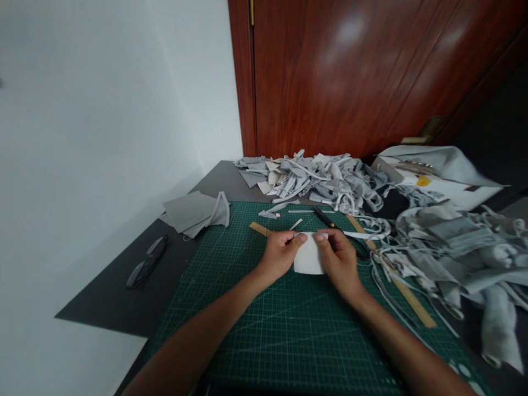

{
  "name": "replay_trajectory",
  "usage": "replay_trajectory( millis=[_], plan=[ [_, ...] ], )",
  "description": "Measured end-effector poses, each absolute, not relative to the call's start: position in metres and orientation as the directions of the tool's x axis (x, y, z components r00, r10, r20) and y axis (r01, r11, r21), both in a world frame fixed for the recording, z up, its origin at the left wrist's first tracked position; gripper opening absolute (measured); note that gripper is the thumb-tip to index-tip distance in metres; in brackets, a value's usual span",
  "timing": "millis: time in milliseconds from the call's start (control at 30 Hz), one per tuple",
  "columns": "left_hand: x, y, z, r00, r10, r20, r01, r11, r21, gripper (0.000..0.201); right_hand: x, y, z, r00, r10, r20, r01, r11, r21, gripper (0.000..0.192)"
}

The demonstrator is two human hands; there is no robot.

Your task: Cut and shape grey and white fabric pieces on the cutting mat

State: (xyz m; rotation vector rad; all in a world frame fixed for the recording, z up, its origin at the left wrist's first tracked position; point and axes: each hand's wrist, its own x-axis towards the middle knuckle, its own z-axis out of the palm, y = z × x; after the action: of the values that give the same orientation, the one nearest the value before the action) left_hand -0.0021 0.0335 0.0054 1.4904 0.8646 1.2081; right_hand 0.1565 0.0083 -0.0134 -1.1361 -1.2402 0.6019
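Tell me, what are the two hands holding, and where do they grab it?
Both the left hand and right hand hold a small white piece of fabric by its top edge, above the green cutting mat.

Count: 2 hands — left hand (279, 254), right hand (339, 258). 1 white fabric piece (308, 259) between them. 1 green cutting mat (264, 324). 1 wooden ruler (412, 302). 1 pen (324, 218). 1 pair glasses (147, 261). 1 folded grey cloth (196, 212). 2 scrap heaps: back (317, 179), right (462, 247).

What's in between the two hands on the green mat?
In the head view, a small white piece of fabric lies between the left hand and the right hand; both hold it on the green mat.
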Motion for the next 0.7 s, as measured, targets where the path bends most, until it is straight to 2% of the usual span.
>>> replay_trajectory(
  millis=[133,233,333,500,600,700],
  plan=[
    [-0.001,0.033,0.002,0.223,0.932,0.287,-0.018,-0.29,0.957,0.058,0.155,0.009,-0.015,0.222,0.909,0.353,0.151,0.326,-0.933,0.037],
    [-0.002,0.035,0.001,0.219,0.93,0.297,0.002,-0.305,0.952,0.057,0.156,0.01,-0.017,0.232,0.903,0.361,0.175,0.326,-0.929,0.041],
    [-0.002,0.035,0.001,0.211,0.93,0.301,0.013,-0.31,0.951,0.057,0.16,0.011,-0.019,0.224,0.878,0.422,0.297,0.351,-0.888,0.039],
    [0.0,0.032,-0.005,0.244,0.943,0.224,0.01,-0.234,0.972,0.056,0.168,0.012,-0.023,0.164,0.813,0.559,0.542,0.399,-0.74,0.037],
    [0.002,0.032,-0.007,0.247,0.953,0.178,-0.004,-0.182,0.983,0.056,0.17,0.012,-0.024,0.131,0.794,0.594,0.595,0.416,-0.688,0.035],
    [0.002,0.033,-0.007,0.25,0.957,0.145,-0.06,-0.134,0.989,0.058,0.169,0.013,-0.024,0.141,0.812,0.566,0.564,0.404,-0.72,0.032]
  ],
)
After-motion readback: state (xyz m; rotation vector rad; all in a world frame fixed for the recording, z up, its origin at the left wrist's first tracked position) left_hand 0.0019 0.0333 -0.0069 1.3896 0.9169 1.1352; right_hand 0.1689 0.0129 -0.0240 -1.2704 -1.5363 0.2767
